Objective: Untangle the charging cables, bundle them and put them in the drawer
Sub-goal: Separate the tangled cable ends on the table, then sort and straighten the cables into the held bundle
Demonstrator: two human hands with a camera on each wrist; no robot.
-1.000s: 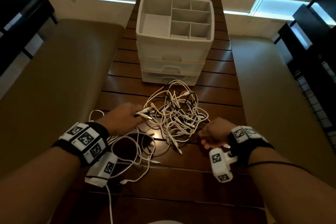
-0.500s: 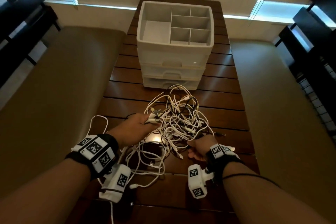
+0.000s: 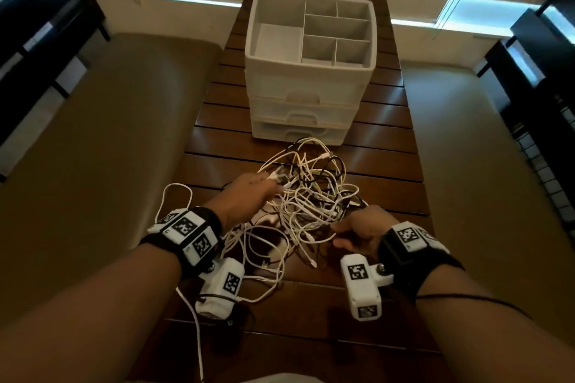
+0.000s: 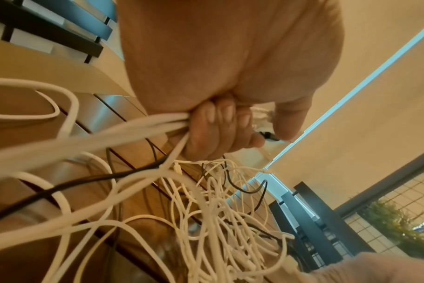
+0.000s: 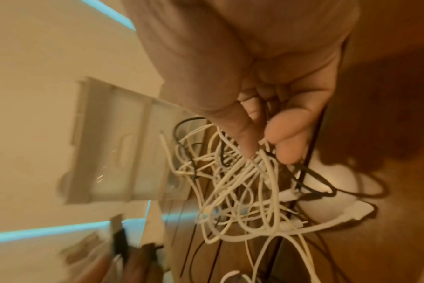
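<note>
A tangle of white and black charging cables [image 3: 311, 196] lies on the wooden slat table [image 3: 389, 165], just in front of a white drawer unit [image 3: 308, 93] whose three drawers are closed. My left hand [image 3: 270, 188] grips a bunch of cable ends at the tangle's left side. The left wrist view shows its fingers [image 4: 213, 122] curled round several white strands. At the tangle's near right edge, my right hand [image 3: 339, 233] pinches a few strands. In the right wrist view, white and black cables [image 5: 242, 181] hang below its fingertips [image 5: 286, 137].
The drawer unit's top is an open tray [image 3: 258, 50] with several empty compartments. Loose white cable loops [image 3: 174, 196] trail off the table's left near edge. Tan padded benches [image 3: 109, 149] flank the table on both sides, with dark shelving beyond them.
My left hand has moved forward and right into the tangle, still gripping the cable ends. The right hand dipped toward me, then came back to the tangle's near right edge.
</note>
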